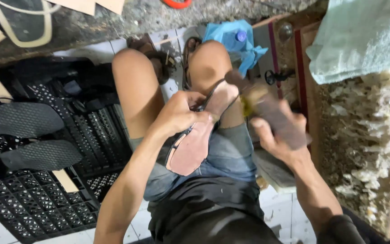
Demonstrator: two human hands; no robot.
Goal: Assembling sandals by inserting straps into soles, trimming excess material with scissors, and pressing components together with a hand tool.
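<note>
From the head view, the left hand (179, 113) has its fingers wrapped tight around a sandal (195, 140), gripping it near the middle where the dark straps cross, so the pinkish, smooth sole faces up over the person's lap; its long axis runs from the fingers down toward the waist at one end and up toward the right knee at the other, where the toe end shows tan and rough. The right hand (276, 131) is closed around a brown, blurred brush-like tool (258, 101) whose yellowish tip sits just beside the sandal's upper end, to the right of the left fingers; I cannot tell whether it touches. The left hand is the nearer to the sandal, holding it. Left of the fingers, flat dark grey soles (28, 135) with a fine ribbed texture lie on black perforated plastic crates (46, 203); beyond the knees a blue plastic bag (231, 43) rests on the tiled floor (285, 212)
</note>
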